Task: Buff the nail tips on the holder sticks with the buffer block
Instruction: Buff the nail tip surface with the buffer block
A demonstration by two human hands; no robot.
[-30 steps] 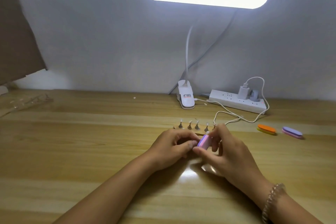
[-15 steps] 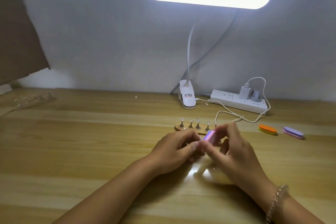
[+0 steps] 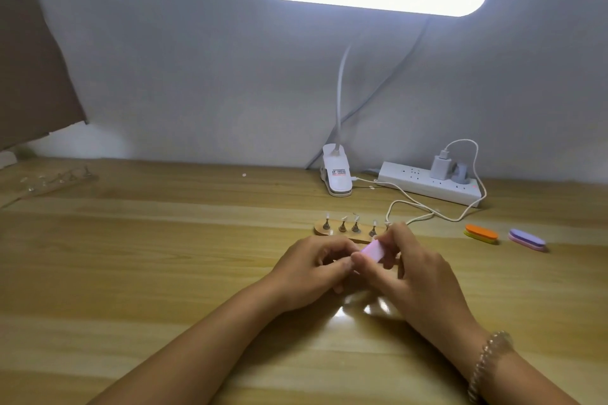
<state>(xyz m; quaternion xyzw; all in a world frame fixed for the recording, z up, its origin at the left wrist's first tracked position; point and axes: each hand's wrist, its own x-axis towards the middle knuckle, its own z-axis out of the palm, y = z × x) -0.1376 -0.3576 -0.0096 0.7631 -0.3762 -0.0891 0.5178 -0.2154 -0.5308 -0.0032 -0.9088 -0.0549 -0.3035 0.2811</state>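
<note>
My right hand (image 3: 411,273) pinches a small pink buffer block (image 3: 372,251) between thumb and fingers, just above the table's middle. My left hand (image 3: 312,268) has its fingers curled against the block's left end; whatever it pinches there is hidden by the fingertips. Right behind both hands lies a wooden holder base (image 3: 332,230) with several short holder sticks (image 3: 356,225) standing on it, each topped by a clear nail tip. The base's right end is covered by my right hand.
A clip lamp (image 3: 336,174) and a white power strip (image 3: 427,186) with a charger cable stand at the back. An orange buffer (image 3: 481,233) and a purple buffer (image 3: 526,239) lie at right. Another holder with clear tips (image 3: 49,181) sits far left.
The pink block has shifted slightly up and to the right between my hands, and my right fingers have re-angled it. The left hand stays in place.
</note>
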